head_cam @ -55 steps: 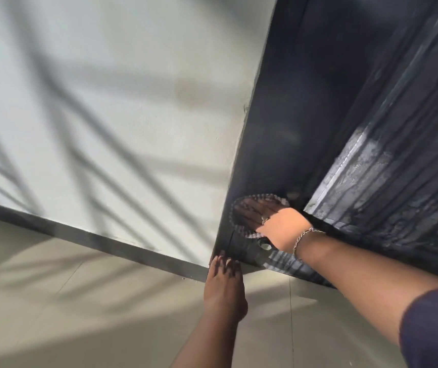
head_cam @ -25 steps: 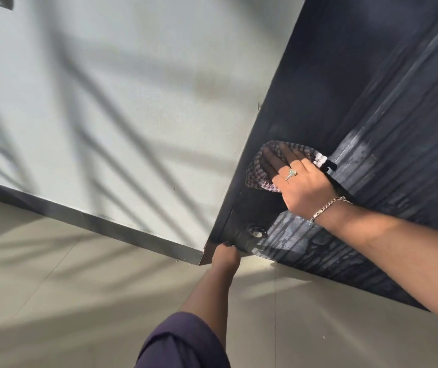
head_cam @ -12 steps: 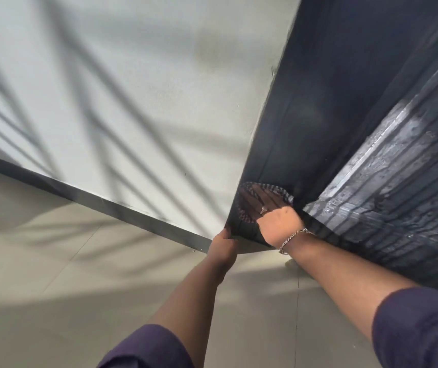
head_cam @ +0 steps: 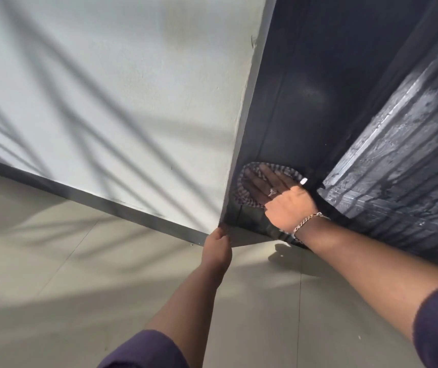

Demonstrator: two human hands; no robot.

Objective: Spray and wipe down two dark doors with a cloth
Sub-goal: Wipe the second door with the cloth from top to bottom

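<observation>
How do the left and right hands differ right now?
The right hand lies flat with straight fingers, pressing the checked cloth on the dark door; the left hand curls at the door's bottom corner. Right wears a ring and bracelet; left shows none. Both touch the door.

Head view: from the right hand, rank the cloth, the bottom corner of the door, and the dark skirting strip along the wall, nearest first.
1. Cloth: directly under the right hand, pressed flat against the door.
2. Bottom corner of the door: down and to the left, where the left hand touches it.
3. Skirting strip: farthest, running off left along the foot of the wall.
</observation>
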